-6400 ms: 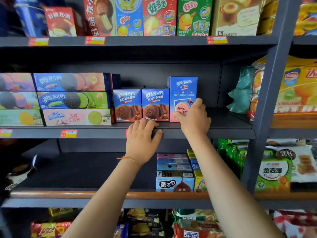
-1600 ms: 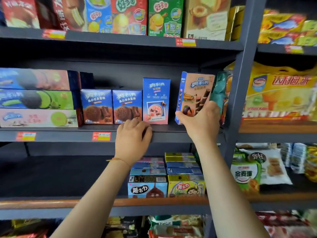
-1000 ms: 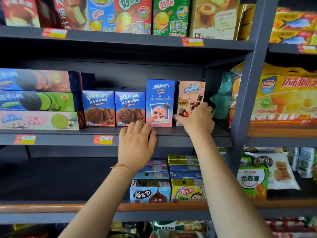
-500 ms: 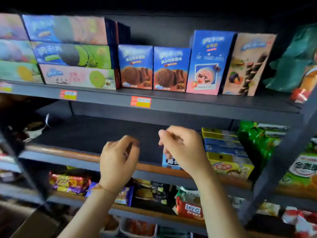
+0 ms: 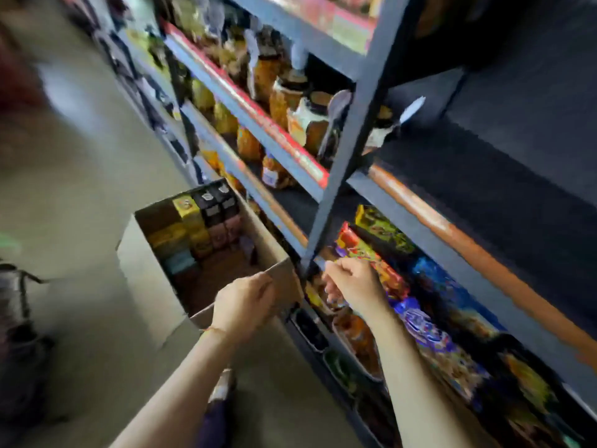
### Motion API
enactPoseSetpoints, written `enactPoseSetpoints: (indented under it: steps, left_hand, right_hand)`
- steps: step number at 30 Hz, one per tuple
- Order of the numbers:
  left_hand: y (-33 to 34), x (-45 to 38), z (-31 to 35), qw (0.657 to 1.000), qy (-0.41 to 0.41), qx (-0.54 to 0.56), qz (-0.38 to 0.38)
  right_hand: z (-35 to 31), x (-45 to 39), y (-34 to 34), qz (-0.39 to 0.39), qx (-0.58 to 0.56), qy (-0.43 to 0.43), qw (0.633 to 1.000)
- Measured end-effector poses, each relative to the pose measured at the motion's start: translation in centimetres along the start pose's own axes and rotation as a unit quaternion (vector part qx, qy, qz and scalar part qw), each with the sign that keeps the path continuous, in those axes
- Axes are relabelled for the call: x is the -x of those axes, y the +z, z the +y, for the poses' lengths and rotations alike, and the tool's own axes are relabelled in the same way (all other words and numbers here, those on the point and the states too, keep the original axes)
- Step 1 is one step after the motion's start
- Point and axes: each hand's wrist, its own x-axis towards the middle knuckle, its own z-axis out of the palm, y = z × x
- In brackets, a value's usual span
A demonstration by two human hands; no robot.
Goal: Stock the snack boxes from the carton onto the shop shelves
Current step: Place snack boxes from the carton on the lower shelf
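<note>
An open brown carton [image 5: 148, 276] stands on the floor against the shelving. Several snack boxes [image 5: 206, 221] stand packed on end in its far half: yellow, black and brownish ones. My left hand [image 5: 242, 302] hovers over the carton's near corner with fingers loosely curled and holds nothing; whether it touches the rim is unclear. My right hand [image 5: 353, 282] hangs just right of the carton in front of the grey shelf post [image 5: 342, 163], also loosely curled and holding nothing. The view is tilted and blurred.
Bright snack bags [image 5: 420, 321] fill the low shelf by my right hand. A dark shelf [image 5: 484, 176] lies above them. Jars [image 5: 290, 101] line the shelves behind the carton. A dark object [image 5: 16, 318] sits at the left, across the concrete floor [image 5: 80, 189].
My right hand set the tan box on the shelf beside the blue one. Both hands then dropped from the shelf, and my view swung down left to the carton.
</note>
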Motion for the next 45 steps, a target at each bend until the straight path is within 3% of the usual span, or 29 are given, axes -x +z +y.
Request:
enactPoseSetpoints:
  steps: [7,14,18,23,26,31,34,37,40,45]
  left_hand:
    - [3.0,-12.5,-17.4,0.995,-0.086,-0.015,-0.056]
    - [7.6,-22.0,-28.6,0.982,-0.126,0.041,-0.138]
    - [9.1,-24.5,-32.1,0.975,-0.143,0.052,-0.164]
    - [9.9,-25.1,-31.9,0.976,-0.129,0.094,-0.151]
    - [10.1,-24.8,-32.0,0.978,-0.109,0.084,-0.157]
    - [9.9,-24.3,-31.6,0.983,-0.102,0.069,-0.139]
    - [9.2,-23.5,-29.1,0.988,-0.048,0.074,-0.124]
    - [7.5,-21.9,-24.8,0.990,-0.006,0.045,-0.133]
    - [4.5,-19.4,-19.6,0.995,0.049,0.054,-0.071]
    - [-0.9,-13.4,-8.1,0.977,0.157,0.143,0.008]
  right_hand:
    - [2.0,-19.8,18.4,-0.107,0.173,0.054,0.978]
    - [11.0,-34.4,31.1,-0.138,0.328,0.164,0.920]
    - [15.6,-38.0,34.9,-0.130,0.429,0.188,0.874]
    - [17.9,-39.3,38.2,-0.022,0.550,0.101,0.829]
    - [17.4,-39.6,37.9,-0.067,0.571,0.092,0.813]
    - [12.7,-37.5,34.9,-0.071,0.458,0.111,0.879]
    - [8.4,-33.7,31.4,-0.072,0.330,0.084,0.937]
    - [3.3,-28.6,27.0,-0.086,0.215,0.094,0.968]
    - [-0.6,-23.0,21.8,-0.056,0.123,0.082,0.987]
    - [-5.6,-11.6,11.8,0.074,0.102,-0.026,0.992]
